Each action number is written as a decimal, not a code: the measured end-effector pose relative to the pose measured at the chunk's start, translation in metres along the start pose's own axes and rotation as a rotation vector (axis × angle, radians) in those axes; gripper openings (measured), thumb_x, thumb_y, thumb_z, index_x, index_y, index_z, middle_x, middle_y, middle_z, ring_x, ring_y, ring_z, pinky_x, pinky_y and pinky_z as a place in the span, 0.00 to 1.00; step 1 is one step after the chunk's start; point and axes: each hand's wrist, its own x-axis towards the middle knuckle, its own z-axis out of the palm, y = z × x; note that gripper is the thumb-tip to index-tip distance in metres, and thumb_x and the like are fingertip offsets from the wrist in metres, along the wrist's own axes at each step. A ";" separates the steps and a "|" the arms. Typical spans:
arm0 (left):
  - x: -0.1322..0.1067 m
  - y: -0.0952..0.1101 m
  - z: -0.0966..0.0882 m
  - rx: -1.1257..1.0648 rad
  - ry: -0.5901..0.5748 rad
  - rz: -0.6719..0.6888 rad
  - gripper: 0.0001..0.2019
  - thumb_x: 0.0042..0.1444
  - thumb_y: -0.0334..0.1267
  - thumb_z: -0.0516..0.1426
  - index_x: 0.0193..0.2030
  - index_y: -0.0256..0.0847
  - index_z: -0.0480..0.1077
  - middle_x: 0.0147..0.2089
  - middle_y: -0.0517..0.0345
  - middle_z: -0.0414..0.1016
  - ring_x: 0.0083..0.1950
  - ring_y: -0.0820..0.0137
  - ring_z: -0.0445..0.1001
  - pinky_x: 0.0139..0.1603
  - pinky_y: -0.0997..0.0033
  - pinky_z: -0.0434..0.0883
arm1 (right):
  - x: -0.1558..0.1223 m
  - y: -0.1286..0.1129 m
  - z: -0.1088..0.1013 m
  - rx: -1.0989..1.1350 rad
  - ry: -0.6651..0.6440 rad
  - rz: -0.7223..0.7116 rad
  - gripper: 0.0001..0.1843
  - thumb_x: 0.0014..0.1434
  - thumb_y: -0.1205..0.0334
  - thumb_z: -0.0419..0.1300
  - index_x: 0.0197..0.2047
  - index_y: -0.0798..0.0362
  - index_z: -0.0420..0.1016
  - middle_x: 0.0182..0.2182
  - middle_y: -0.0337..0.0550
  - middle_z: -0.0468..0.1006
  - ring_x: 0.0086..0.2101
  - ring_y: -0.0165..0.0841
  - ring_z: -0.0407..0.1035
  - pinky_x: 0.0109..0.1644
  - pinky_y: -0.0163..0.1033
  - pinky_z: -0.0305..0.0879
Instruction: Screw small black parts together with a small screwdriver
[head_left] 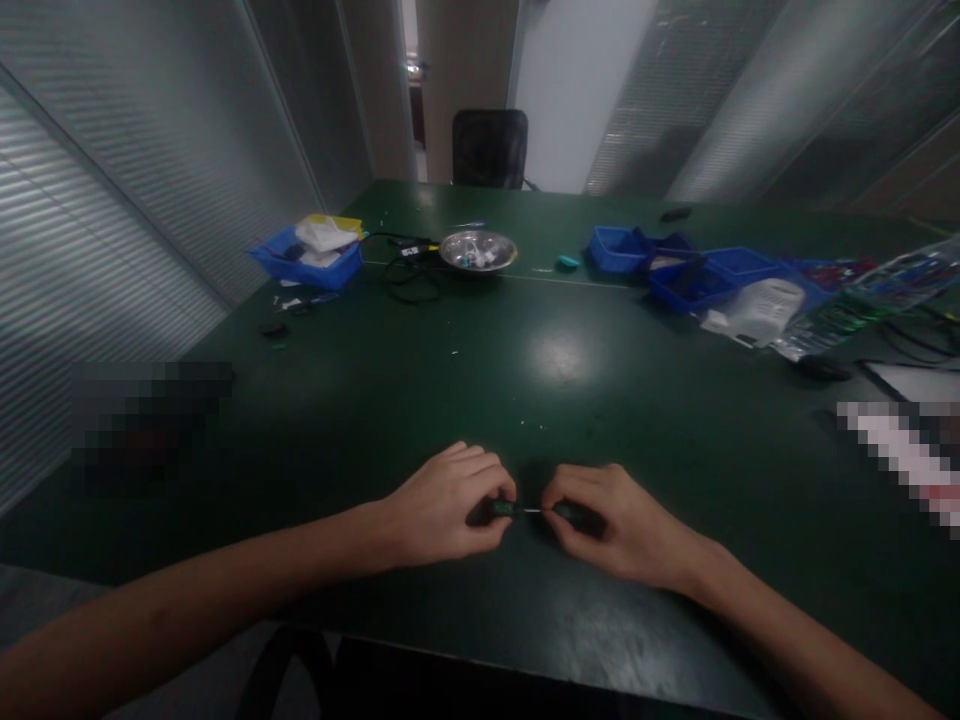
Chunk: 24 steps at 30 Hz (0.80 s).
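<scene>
The left hand (454, 500) pinched a small dark piece (503, 508) between thumb and fingers, low over the green table (360, 400); from it a thin pale shaft (532, 511) ran across to the right hand (619, 520), whose thumb and fingertips gripped its other end. The hands were near each other, not touching. Beyond were a blue tray (330, 270), a metal bowl (504, 262) and a blue bin (616, 258).

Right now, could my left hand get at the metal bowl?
Probably not: the left hand pinches a dark handle, and the metal bowl sits well across the table, though little stands between.
</scene>
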 end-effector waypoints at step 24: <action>0.001 0.003 -0.002 0.121 -0.040 0.065 0.09 0.65 0.39 0.59 0.50 0.41 0.70 0.45 0.54 0.74 0.45 0.64 0.71 0.47 0.63 0.65 | 0.000 -0.001 0.007 -0.123 -0.012 0.009 0.06 0.66 0.68 0.55 0.40 0.53 0.74 0.31 0.39 0.74 0.27 0.29 0.69 0.31 0.36 0.59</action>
